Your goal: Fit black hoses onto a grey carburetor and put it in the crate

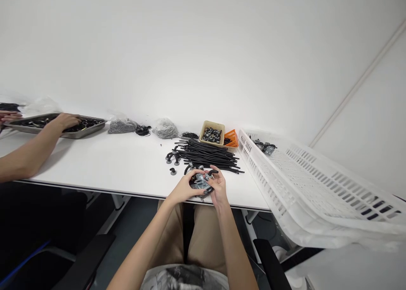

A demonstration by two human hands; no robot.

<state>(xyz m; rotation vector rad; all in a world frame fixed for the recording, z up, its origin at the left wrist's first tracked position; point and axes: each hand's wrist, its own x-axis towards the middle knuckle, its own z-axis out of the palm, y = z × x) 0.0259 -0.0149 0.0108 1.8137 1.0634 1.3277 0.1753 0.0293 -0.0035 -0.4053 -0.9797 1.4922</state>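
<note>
My left hand (184,189) and my right hand (218,186) meet at the near edge of the white table (104,163). Both are closed around a small grey metal part with black pieces (199,181) held between them. The fingers hide most of it. Just beyond lies a bundle of black rods (209,155), with a few black curved pieces (174,157) loose on the table to its left.
A tan bin of metal parts (212,133) and an orange bin (231,138) stand behind the rods. A large white slatted crate (311,184) lies at right with a few parts inside. Another person's hand (65,121) reaches into a metal tray (53,125) at left. Bags of small parts (122,126) line the back.
</note>
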